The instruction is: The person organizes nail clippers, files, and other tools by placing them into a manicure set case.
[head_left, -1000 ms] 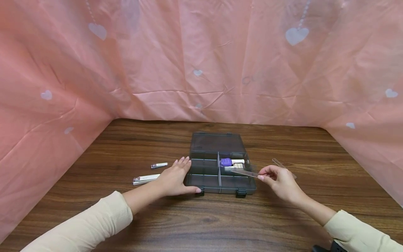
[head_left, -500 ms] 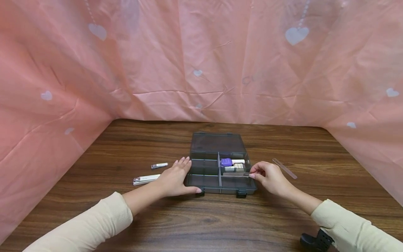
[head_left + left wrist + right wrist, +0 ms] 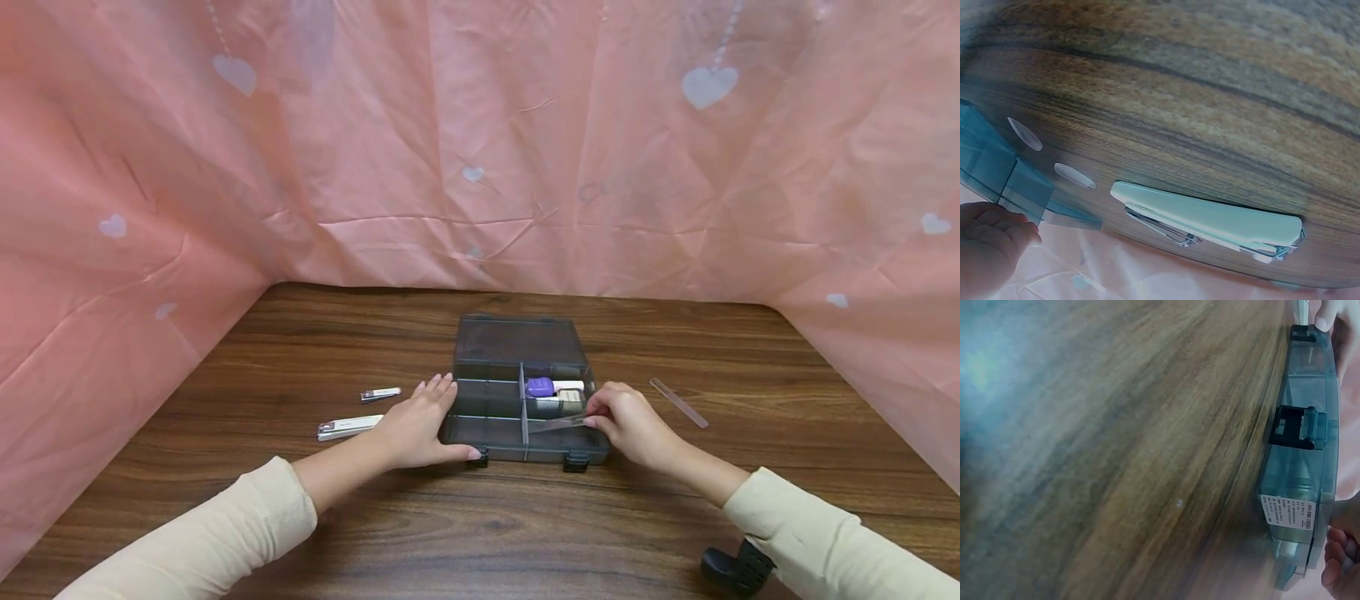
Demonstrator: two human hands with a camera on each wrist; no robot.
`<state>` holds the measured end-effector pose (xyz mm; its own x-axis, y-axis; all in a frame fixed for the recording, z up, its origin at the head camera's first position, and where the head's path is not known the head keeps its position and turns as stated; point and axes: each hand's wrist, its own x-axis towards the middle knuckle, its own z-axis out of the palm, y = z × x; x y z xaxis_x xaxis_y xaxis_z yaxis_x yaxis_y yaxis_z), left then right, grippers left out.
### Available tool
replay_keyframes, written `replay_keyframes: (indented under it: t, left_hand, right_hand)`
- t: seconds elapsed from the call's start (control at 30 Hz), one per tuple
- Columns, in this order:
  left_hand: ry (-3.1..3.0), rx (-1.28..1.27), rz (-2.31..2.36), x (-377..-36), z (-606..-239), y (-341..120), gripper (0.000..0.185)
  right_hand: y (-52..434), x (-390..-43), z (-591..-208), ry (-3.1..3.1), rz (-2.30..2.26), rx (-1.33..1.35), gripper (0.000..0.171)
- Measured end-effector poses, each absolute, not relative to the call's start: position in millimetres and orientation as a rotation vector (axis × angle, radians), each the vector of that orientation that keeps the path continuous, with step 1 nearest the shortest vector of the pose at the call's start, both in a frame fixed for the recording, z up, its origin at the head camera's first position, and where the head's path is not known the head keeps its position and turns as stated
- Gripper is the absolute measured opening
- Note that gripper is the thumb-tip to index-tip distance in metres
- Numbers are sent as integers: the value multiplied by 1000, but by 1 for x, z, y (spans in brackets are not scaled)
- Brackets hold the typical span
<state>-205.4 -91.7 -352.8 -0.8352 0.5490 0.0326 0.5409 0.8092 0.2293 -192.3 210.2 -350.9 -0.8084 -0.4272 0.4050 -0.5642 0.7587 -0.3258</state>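
An open, dark, see-through divided box [image 3: 487, 432] stands on the table. My left hand [image 3: 411, 427] rests along its left side, fingers straight, with the thumb by a front latch. At the right side, my right hand [image 3: 628, 423] pinches the end of a clear nail file [image 3: 557, 425], which lies slantwise over the front right compartment. Behind it, a purple nail polish bottle [image 3: 539, 387] and a cream-coloured bottle [image 3: 570, 397] lie in the right side of the box. The right wrist view shows the box's labelled front wall [image 3: 1288, 511] beside my right fingers.
A large nail clipper [image 3: 348, 427] and a small nail clipper [image 3: 380, 393] lie left of the box. A second clear nail file [image 3: 678, 403] lies to the right. Pink curtain [image 3: 480, 142] hangs round the wooden table's [image 3: 480, 533] back and sides.
My right hand has moved left and slightly forward, carrying the clear nail file from the box's right edge to over the front right compartment. The left hand stays in place.
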Motion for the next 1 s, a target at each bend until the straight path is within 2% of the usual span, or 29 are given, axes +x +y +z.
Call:
replay_keyframes:
  t: [0.3,0.67,1.0]
  left_hand:
    - [2950,895,355,-206,-353,-90,98]
    - [2948,894,339,-205,-352,-90,98]
    - [2948,884,347,-205,-352,-89,98]
  right_hand:
    - [211,-194,-344,-2729,509,761,9]
    - [217,-192,-339,-2595,671,742,2]
    - [240,-187,-346,-2439,706,601,13]
